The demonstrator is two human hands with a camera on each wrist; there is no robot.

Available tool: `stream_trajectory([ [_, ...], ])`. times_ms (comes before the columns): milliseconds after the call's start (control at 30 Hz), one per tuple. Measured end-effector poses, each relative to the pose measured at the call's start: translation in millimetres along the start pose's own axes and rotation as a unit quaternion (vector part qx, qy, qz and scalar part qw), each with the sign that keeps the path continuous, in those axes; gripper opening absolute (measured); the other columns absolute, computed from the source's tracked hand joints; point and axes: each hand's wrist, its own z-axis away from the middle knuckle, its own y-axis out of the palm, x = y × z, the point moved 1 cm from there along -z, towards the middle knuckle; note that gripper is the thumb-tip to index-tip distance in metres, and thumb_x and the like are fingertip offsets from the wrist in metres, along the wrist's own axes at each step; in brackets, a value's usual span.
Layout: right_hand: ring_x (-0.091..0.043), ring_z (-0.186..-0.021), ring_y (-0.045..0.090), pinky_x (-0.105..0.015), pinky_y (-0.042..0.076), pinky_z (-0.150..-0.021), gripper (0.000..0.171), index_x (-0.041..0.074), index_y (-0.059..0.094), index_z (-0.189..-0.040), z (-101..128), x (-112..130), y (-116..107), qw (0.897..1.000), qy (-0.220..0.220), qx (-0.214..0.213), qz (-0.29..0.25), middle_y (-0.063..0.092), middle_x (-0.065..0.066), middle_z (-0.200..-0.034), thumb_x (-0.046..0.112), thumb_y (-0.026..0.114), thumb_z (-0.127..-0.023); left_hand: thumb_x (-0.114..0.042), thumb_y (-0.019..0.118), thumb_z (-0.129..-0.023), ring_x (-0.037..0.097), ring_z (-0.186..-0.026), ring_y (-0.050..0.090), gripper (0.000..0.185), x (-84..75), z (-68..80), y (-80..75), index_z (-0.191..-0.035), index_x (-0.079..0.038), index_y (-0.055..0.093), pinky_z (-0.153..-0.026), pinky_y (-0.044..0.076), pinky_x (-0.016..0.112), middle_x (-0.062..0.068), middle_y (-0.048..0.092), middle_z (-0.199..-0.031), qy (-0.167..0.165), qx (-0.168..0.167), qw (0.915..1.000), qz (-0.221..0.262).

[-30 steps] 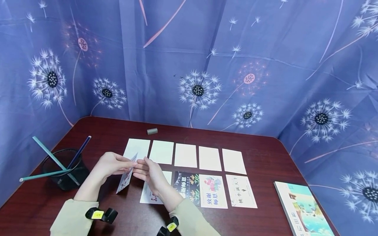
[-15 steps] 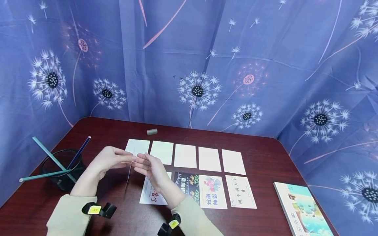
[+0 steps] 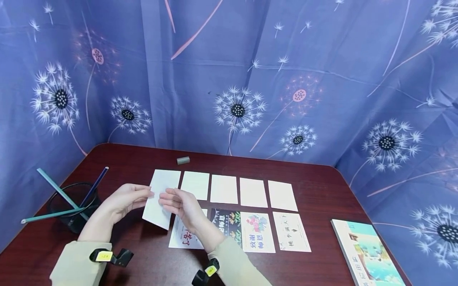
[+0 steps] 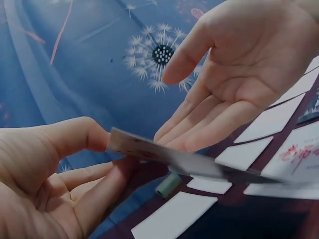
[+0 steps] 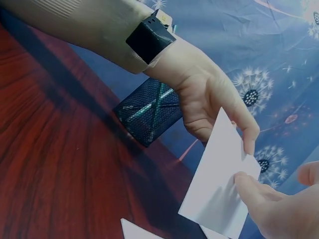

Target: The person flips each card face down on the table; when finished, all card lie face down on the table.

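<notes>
Pencils [image 3: 59,188] lean in a mesh cup [image 3: 71,225] on the desk [image 3: 154,260]; rightward, the left hand [image 3: 132,196] pinches one edge of a raised card [image 3: 156,212], blank face showing. That edge-only hold might let it pivot or slip. The right hand [image 3: 186,208], fingers extended, is against or just beside that face; pushing could bend it. A dropped card might nudge the neighbouring printed card [image 3: 180,234] askew.

In front of you hangs a blue cloth [image 3: 200,99], and it continues at your left and your right. It has folds, and white and pink dandelions [image 3: 237,110] on it. Your table [image 3: 322,194] is dark red, with wood grain and rounded far corners, shining a little under the light.
</notes>
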Motion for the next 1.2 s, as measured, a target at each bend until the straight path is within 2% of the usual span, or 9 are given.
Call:
stream_trajectory([
  [200, -0.030, -0.116, 0.064, -0.028, 0.055, -0.095, 0.045, -0.010, 0.053, -0.131, -2.6, -6.3, -0.3, 1.000, 0.010, 0.001, 0.012, 0.060, -0.029, -0.127, 0.021, 0.043, -0.101, -0.013, 0.061, -0.094, 0.001, -0.091, 0.066, 0.061, 10.7, -3.5, -4.5, -0.136, 0.024, 0.036, -0.083, 0.058, 0.022, 0.018, 0.064, -0.124, 0.001, 0.012, 0.9996, 0.025],
  [400, -0.033, -0.118, 0.062, -0.028, 0.055, -0.096, 0.046, -0.010, 0.052, -0.132, -1.7, -6.3, 0.1, 1.000, 0.013, 0.009, 0.025, 0.061, -0.028, -0.127, 0.022, 0.043, -0.101, -0.011, 0.061, -0.092, 0.002, -0.091, 0.066, 0.058, 17.0, -4.6, -10.7, -0.134, 0.023, 0.040, -0.083, 0.059, 0.024, 0.013, 0.067, -0.117, -0.010, 0.014, 0.9998, 0.013],
  [567, -0.037, -0.117, 0.062, -0.034, 0.054, -0.098, 0.046, -0.012, 0.052, -0.130, 0.1, -12.3, -1.9, 0.999, 0.018, 0.010, 0.036, 0.062, -0.030, -0.125, 0.021, 0.044, -0.100, -0.008, 0.060, -0.091, 0.004, -0.088, 0.066, 0.055, 28.9, -5.0, -19.8, -0.130, 0.026, 0.042, -0.080, 0.060, 0.025, 0.010, 0.070, -0.110, -0.026, 0.025, 0.9993, -0.006],
  [733, -0.038, -0.118, 0.061, -0.035, 0.054, -0.098, 0.045, -0.015, 0.052, -0.129, -0.2, -20.8, -2.8, 0.998, 0.033, 0.014, 0.044, 0.061, -0.031, -0.124, 0.018, 0.043, -0.099, -0.006, 0.060, -0.090, 0.007, -0.086, 0.067, 0.052, 34.0, -4.1, -26.1, -0.127, 0.026, 0.045, -0.078, 0.061, 0.027, 0.011, 0.071, -0.105, -0.044, 0.018, 0.9984, -0.030],
  [900, -0.037, -0.116, 0.062, -0.035, 0.055, -0.097, 0.043, -0.016, 0.052, -0.128, -0.1, -26.8, -3.9, 0.998, 0.048, 0.007, 0.050, 0.063, -0.031, -0.121, 0.014, 0.042, -0.099, -0.004, 0.061, -0.088, 0.010, -0.086, 0.067, 0.049, 35.6, -5.8, -26.0, -0.123, 0.027, 0.046, -0.079, 0.061, 0.030, 0.012, 0.071, -0.101, -0.059, 0.012, 0.9967, -0.054],
  [1067, -0.033, -0.113, 0.066, -0.032, 0.056, -0.094, 0.042, -0.015, 0.053, -0.127, -1.1, -30.5, -6.4, 0.996, 0.062, -0.001, 0.063, 0.065, -0.029, -0.119, 0.014, 0.042, -0.099, -0.002, 0.064, -0.087, 0.013, -0.088, 0.068, 0.050, 36.4, -7.4, -23.9, -0.123, 0.027, 0.046, -0.082, 0.061, 0.035, 0.020, 0.069, -0.105, -0.073, 0.006, 0.9946, -0.073],
  [1200, -0.032, -0.111, 0.067, -0.030, 0.057, -0.093, 0.041, -0.016, 0.053, -0.126, -1.6, -32.8, -7.8, 0.996, 0.064, -0.003, 0.067, 0.066, -0.028, -0.118, 0.013, 0.043, -0.099, -0.001, 0.065, -0.087, 0.015, -0.089, 0.069, 0.048, 36.6, -6.8, -24.5, -0.121, 0.028, 0.047, -0.082, 0.061, 0.037, 0.024, 0.069, -0.106, -0.071, 0.008, 0.9935, -0.088],
])
